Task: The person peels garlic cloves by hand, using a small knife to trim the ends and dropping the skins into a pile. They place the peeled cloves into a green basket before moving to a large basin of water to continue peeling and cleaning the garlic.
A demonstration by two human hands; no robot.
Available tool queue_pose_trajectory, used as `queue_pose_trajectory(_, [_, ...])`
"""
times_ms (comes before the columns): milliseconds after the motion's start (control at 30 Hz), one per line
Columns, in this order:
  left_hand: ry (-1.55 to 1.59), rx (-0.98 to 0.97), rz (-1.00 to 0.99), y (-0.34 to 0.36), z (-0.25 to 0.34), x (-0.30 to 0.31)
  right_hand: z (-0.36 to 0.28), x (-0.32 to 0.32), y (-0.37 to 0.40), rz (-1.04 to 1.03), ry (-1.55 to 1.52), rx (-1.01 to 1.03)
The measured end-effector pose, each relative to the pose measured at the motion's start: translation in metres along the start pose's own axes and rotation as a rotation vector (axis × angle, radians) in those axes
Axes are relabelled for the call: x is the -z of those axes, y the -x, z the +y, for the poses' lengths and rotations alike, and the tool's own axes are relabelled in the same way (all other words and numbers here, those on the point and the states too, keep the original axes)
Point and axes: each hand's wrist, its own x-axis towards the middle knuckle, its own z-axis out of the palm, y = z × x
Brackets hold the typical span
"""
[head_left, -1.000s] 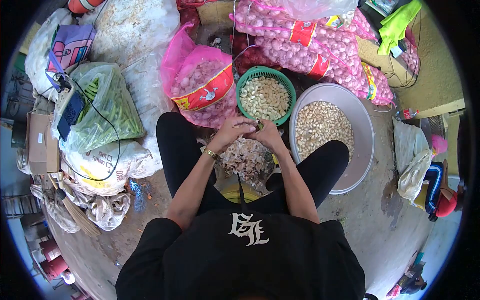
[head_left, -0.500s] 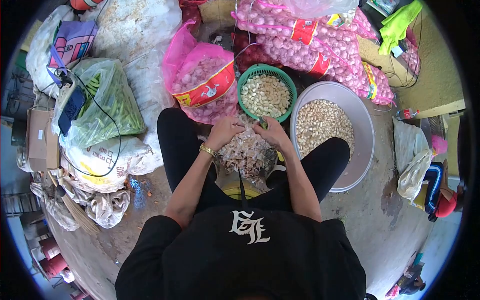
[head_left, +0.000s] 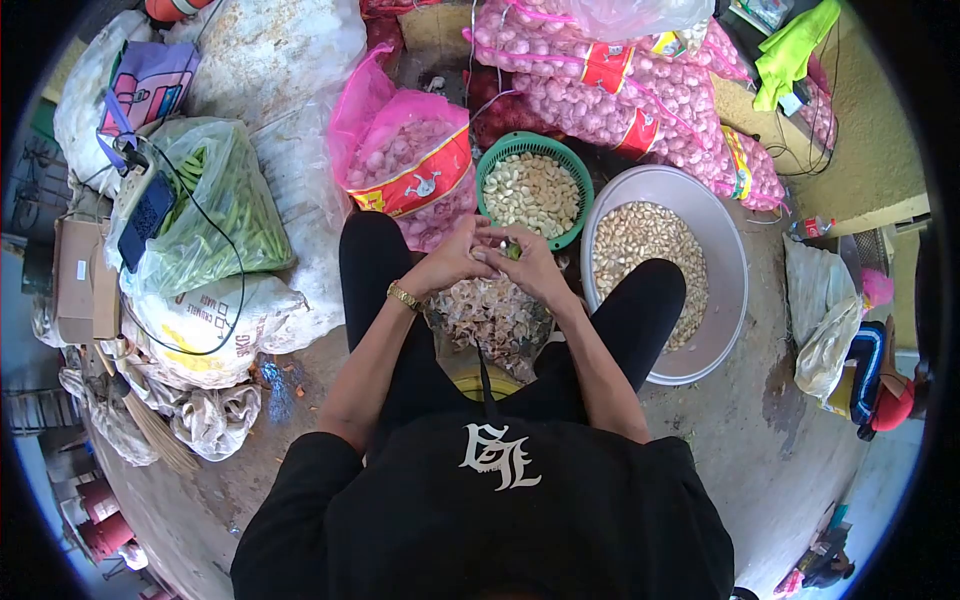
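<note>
My left hand (head_left: 452,264) and my right hand (head_left: 532,268) meet above a heap of garlic skins (head_left: 490,315) between my knees. The right fingers are closed on a small green-handled knife (head_left: 513,250), its blade hidden. Curled fingers on the left hand are pinched against the right; what they hold is too small to make out. Just beyond the hands stands a green plastic basket (head_left: 583,172) of peeled garlic cloves (head_left: 530,193). To the right, a wide pale basin (head_left: 722,290) holds many unpeeled cloves (head_left: 645,250).
An opened pink mesh sack of garlic (head_left: 410,150) stands ahead on the left. More garlic sacks (head_left: 640,85) are stacked behind the basket. At left, a plastic bag of green pods (head_left: 225,205) and a phone (head_left: 146,222) rest on white sacks (head_left: 215,335). A broom (head_left: 150,415) lies nearby.
Both hands have risen off the skins and moved closer together, slightly forward, so their fingers now meet. My knees have shifted inward a little. The green-handled knife stays in the right hand.
</note>
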Motion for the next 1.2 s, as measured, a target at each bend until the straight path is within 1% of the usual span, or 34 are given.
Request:
queue_pose_trajectory(67, [-0.156, 0.073, -0.016, 0.001, 0.009, -0.001, 0.007, 0.001, -0.006, -0.026, 0.244, 0.224])
queue_pose_trajectory(100, [-0.154, 0.072, -0.015, 0.002, 0.011, 0.000, 0.005, 0.002, -0.008, -0.027, 0.246, 0.223])
queue_pose_trajectory(167, [-0.004, 0.108, -0.002, 0.002, 0.015, 0.002, 0.001, 0.004, -0.012, -0.056, 0.167, 0.269])
queue_pose_trajectory(200, [-0.003, 0.103, 0.000, 0.003, 0.020, 0.002, 0.002, 0.003, -0.014, -0.059, 0.170, 0.272])
queue_pose_trajectory(267, [0.186, 0.124, 0.034, 0.005, 0.026, 0.001, 0.007, 0.000, -0.013, 0.053, -0.032, 0.106])
queue_pose_trajectory(300, [0.186, 0.123, 0.035, 0.005, 0.026, 0.002, 0.005, 0.001, -0.015, 0.051, -0.031, 0.106])
queue_pose_trajectory(367, [0.153, 0.122, 0.090, 0.005, 0.026, 0.004, 0.000, 0.008, -0.016, 0.086, -0.150, 0.018])
queue_pose_trajectory(400, [0.154, 0.125, 0.091, 0.006, 0.024, 0.005, -0.004, 0.008, -0.019, 0.117, -0.023, 0.163])
queue_pose_trajectory(433, [0.152, 0.118, 0.111, 0.007, 0.023, 0.005, -0.009, 0.010, -0.018, 0.118, -0.024, 0.164])
queue_pose_trajectory(500, [0.148, 0.109, 0.133, 0.010, 0.027, 0.002, -0.022, 0.014, -0.016, 0.018, -0.109, 0.121])
queue_pose_trajectory(567, [0.275, 0.095, 0.192, 0.015, 0.037, -0.006, -0.022, 0.020, -0.017, 0.048, -0.062, 0.093])
queue_pose_trajectory(600, [0.273, 0.094, 0.193, 0.016, 0.036, -0.004, -0.022, 0.023, -0.017, 0.080, -0.014, 0.064])
queue_pose_trajectory(633, [0.349, 0.070, 0.178, 0.016, 0.034, -0.002, -0.022, 0.025, -0.017, 0.080, -0.014, 0.067])
queue_pose_trajectory(667, [0.427, 0.048, 0.163, 0.016, 0.031, 0.000, -0.022, 0.026, -0.017, 0.046, -0.004, 0.099])
queue_pose_trajectory(700, [0.429, 0.048, 0.165, 0.017, 0.029, 0.000, -0.022, 0.026, -0.016, 0.010, 0.006, 0.128])
queue_pose_trajectory(767, [0.433, 0.059, 0.134, 0.017, 0.024, 0.000, -0.019, 0.021, -0.015, 0.019, -0.003, 0.157])
queue_pose_trajectory(833, [0.430, 0.058, 0.163, 0.016, 0.022, -0.003, -0.018, 0.018, -0.015, 0.030, -0.015, 0.187])
queue_pose_trajectory(900, [0.426, 0.059, 0.185, 0.015, 0.024, -0.004, -0.022, 0.018, -0.015, -0.028, -0.047, 0.212])
queue_pose_trajectory(933, [0.467, 0.074, 0.192, 0.014, 0.027, -0.004, -0.026, 0.019, -0.014, -0.025, -0.048, 0.211])
queue_pose_trajectory(1000, [0.508, 0.091, 0.198, 0.010, 0.024, 0.000, -0.034, 0.020, -0.010, -0.001, -0.279, -0.085])
queue_pose_trajectory(1033, [0.564, 0.076, 0.189, 0.008, 0.018, 0.005, -0.025, 0.023, -0.013, 0.000, -0.279, -0.086])
queue_pose_trajectory(1067, [0.619, 0.060, 0.180, 0.007, 0.013, 0.008, -0.009, 0.028, -0.016, 0.011, -0.311, -0.151])
queue_pose_trajectory(1100, [0.619, 0.062, 0.180, 0.006, 0.014, 0.007, -0.005, 0.029, -0.018, 0.022, -0.344, -0.216])
queue_pose_trajectory(1133, [0.657, 0.043, 0.170, 0.006, 0.016, 0.006, -0.002, 0.030, -0.018, 0.024, -0.345, -0.218])
queue_pose_trajectory(1200, [0.694, 0.025, 0.159, 0.006, 0.018, 0.005, 0.001, 0.030, -0.019, 0.001, -0.549, -0.568])
